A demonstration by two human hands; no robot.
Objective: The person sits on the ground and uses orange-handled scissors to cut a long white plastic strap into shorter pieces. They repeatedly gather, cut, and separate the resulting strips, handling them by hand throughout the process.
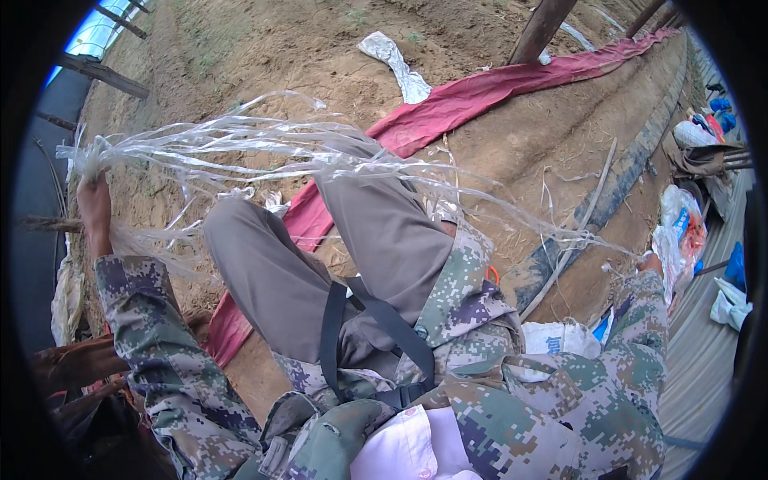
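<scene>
My left hand (95, 201), at the far left, is closed around the gathered end of a bundle of clear plastic strips (258, 144). The strips stretch across the view above my knees, thinning towards the right. At the far right my right hand (651, 264) grips the thin end of some strips, its fingers partly hidden by the camouflage sleeve. More loose clear strips (162, 246) hang below the bundle, beside my left wrist. My bent legs in grey trousers (384, 222) lie beneath the strips.
A long red cloth strip (480, 96) runs diagonally over bare soil, with a white plastic piece (393, 63) beside it. Wooden posts (540, 30) stand at the top. Plastic bags (681, 228) lie at the right, near a thin stick (570, 246) on a dark strip.
</scene>
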